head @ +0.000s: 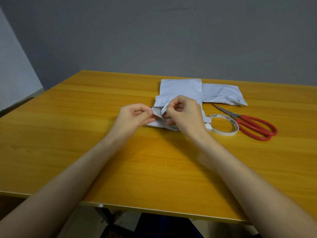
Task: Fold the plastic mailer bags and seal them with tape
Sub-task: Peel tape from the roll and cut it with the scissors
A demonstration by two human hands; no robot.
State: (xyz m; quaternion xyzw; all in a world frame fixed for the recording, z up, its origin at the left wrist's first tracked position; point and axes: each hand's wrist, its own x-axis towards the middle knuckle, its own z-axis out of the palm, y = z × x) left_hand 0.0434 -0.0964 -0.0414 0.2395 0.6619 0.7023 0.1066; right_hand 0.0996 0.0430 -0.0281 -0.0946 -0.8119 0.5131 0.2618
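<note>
just right of the frame's centre, the left hand (135, 115) and right hand (183, 114) both pinch a crumpled corner of the white mailer bag (180, 90), apparently to fold it, while tape roll (223, 125) and red scissors (253, 125) wait within reach on the surface (85, 134).

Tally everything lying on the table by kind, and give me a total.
White mailer bags: 3, namely the held bag pinched by left hand and right hand, back bag, right bag; the overlap may hide more
Tape roll: 1
Red-handled scissors: 1
Total: 5
</note>
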